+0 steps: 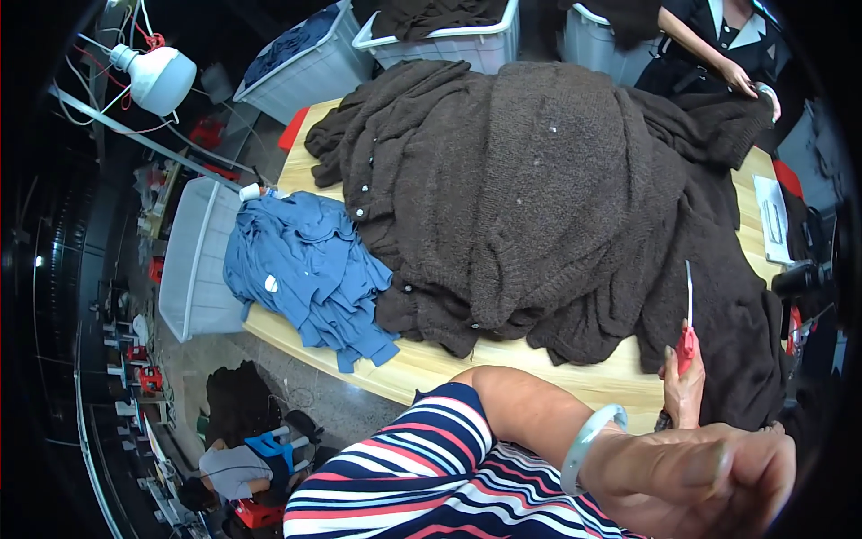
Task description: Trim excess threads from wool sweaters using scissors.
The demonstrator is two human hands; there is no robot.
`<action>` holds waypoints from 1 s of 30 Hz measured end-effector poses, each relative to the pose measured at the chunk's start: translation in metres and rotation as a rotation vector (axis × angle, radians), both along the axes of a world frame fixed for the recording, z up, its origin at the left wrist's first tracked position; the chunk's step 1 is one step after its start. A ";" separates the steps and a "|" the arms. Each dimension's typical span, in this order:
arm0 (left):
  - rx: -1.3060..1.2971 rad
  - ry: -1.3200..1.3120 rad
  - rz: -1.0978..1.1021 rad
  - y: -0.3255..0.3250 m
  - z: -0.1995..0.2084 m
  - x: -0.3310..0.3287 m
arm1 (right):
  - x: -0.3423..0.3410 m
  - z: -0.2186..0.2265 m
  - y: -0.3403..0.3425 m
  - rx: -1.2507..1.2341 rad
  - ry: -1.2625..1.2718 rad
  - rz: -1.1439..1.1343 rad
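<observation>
Below the table's near edge, at the lower right, my left hand [705, 476] is held close to the camera. Its fingers curl toward the thumb, and what they hold, if anything, is hidden. A pale bangle [579, 449] circles that wrist. Beyond it my right hand [684, 395] grips red-handled scissors [687, 346], the slim metal blade pointing up and away. Behind the blade a dark brown knit garment [718, 314] drapes over the table's right side. A big heap of dark brown knit cardigans [539, 180] covers the middle of the table.
Blue garments [305, 269] lie piled at the left of the wooden table [350, 359]. Pale plastic bins [202, 260] stand left and behind. A light bulb [157, 76] hangs upper left. Another person [727, 54] handles dark knitwear at the far right; someone else [238, 472] is lower left.
</observation>
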State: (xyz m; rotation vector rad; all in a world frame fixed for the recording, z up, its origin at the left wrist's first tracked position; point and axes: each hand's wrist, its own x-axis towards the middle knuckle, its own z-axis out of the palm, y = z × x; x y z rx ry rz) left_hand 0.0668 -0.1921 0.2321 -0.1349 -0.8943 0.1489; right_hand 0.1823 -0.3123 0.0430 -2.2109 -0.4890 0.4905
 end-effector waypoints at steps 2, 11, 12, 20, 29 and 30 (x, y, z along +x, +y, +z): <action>-0.088 -0.094 0.000 -0.003 -0.009 -0.003 | -0.009 0.007 0.008 0.022 -0.029 0.046; 0.009 -0.136 0.070 0.024 -0.006 -0.011 | -0.023 0.032 0.047 0.014 -0.162 0.256; 0.024 -0.141 0.083 0.028 -0.007 -0.010 | -0.024 0.035 0.051 0.016 -0.143 0.277; 0.670 0.214 0.527 0.094 -0.040 -0.009 | -0.023 0.080 0.089 -0.161 -0.018 0.249; 2.482 0.850 2.028 0.322 -0.225 0.049 | 0.004 0.096 0.174 -0.059 -0.216 0.424; 2.526 0.843 1.991 0.321 -0.229 0.048 | 0.005 0.099 0.184 -0.115 -0.216 0.440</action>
